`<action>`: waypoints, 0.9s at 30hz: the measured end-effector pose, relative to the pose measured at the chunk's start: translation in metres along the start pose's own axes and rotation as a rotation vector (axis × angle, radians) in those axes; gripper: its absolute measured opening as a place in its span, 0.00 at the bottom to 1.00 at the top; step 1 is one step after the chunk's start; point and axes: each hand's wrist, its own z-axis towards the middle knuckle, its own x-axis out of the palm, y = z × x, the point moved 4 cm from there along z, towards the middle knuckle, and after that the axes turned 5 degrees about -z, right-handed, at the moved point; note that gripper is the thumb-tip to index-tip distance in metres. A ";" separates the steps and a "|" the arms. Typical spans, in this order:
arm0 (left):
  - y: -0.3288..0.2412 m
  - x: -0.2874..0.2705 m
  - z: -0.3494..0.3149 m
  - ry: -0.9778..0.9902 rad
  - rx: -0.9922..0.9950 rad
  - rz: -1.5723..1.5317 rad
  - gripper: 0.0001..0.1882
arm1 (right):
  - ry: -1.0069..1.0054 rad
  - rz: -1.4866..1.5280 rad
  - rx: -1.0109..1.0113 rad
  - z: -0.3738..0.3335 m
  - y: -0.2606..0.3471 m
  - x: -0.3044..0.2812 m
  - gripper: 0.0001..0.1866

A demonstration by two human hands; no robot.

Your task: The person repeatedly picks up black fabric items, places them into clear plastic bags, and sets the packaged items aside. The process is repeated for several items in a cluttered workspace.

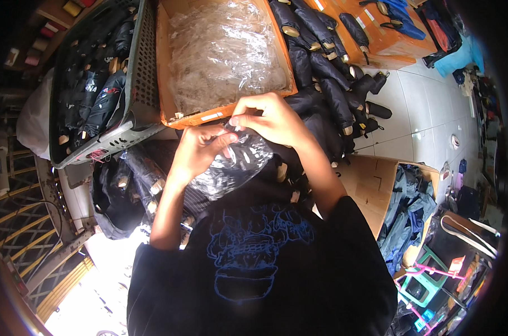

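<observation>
In front of my chest, both hands are at the upper end of a clear plastic bag (240, 171), which hangs crinkled and shiny toward my lap. My left hand (201, 148) grips its top edge, thumb bent over the fingers. Just beyond it, my right hand (268, 117) pinches the bag's top corner between thumb and fingertips. Whether something dark lies inside the bag or only shows through it, I cannot tell. Directly past my hands stands an orange-edged cardboard box (201, 117) filled with a heap of clear plastic bags (220, 53).
At the left, a grey perforated crate (145, 84) holds dark wrapped rolls resembling folded umbrellas. Similar black rolls (335, 103) are piled right of the box. An open carton (366, 179) with dark blue-grey fabric stands at my right, near a green stool (427, 280). White floor tiles (405, 106) lie beyond.
</observation>
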 end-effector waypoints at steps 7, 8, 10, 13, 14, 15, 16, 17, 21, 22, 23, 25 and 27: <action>0.010 -0.017 -0.003 -0.118 -0.047 -0.027 0.10 | 0.010 0.260 0.108 -0.007 -0.021 0.014 0.09; 0.012 -0.020 -0.004 -0.140 -0.059 0.009 0.10 | 0.081 0.259 0.108 -0.011 -0.023 0.015 0.09; 0.018 -0.020 -0.008 -0.101 -0.046 -0.061 0.08 | 0.011 0.032 0.115 -0.011 -0.027 0.003 0.07; 0.038 -0.029 -0.022 -0.024 -0.238 -0.134 0.08 | -0.118 0.210 0.176 -0.014 -0.041 -0.026 0.08; 0.042 -0.031 -0.027 0.008 -0.259 -0.181 0.07 | -0.100 0.177 0.179 -0.017 -0.042 -0.035 0.08; 0.044 -0.034 -0.033 -0.003 -0.266 -0.187 0.08 | -0.103 0.102 0.192 -0.017 -0.045 -0.042 0.08; 0.046 -0.036 -0.036 -0.016 -0.273 -0.193 0.08 | -0.104 0.027 0.205 -0.018 -0.047 -0.047 0.08; 0.049 -0.037 -0.039 -0.014 -0.246 -0.196 0.08 | -0.103 0.024 0.225 -0.019 -0.047 -0.050 0.08; 0.053 -0.033 -0.041 0.032 -0.152 -0.274 0.08 | -0.077 0.151 0.181 -0.016 -0.062 -0.040 0.07; 0.052 -0.029 -0.039 0.054 -0.132 -0.311 0.09 | -0.033 0.152 0.177 -0.013 -0.063 -0.036 0.06; 0.049 -0.028 -0.037 -0.006 -0.210 -0.308 0.09 | 0.009 0.149 0.171 -0.011 -0.061 -0.031 0.05; 0.056 -0.027 -0.033 0.081 -0.210 -0.316 0.09 | 0.037 0.130 0.168 -0.007 -0.058 -0.025 0.04; 0.049 -0.030 -0.030 0.069 -0.229 -0.124 0.09 | 0.005 0.099 0.175 -0.004 -0.055 -0.024 0.05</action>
